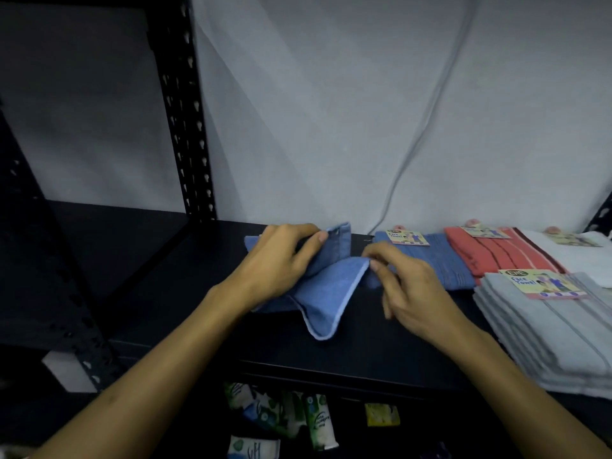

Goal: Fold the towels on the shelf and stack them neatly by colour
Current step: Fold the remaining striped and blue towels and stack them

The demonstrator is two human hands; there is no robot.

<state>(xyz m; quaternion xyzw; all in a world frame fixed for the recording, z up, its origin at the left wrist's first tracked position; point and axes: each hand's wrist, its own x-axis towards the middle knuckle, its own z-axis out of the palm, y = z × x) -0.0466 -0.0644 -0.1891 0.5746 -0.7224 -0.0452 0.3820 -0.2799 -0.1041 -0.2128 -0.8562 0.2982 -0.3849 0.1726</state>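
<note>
Head view: my left hand grips a folded-up flap of the blue towel, thumb curled over its hemmed edge, near the back edge of the black shelf. My right hand pinches the towel's other raised corner between thumb and forefinger, the remaining fingers loosely bent. Beside it to the right lies a folded blue stack, then a red stack and a white one along the back edge. A grey stack with a Face Towel label sits at the front right.
</note>
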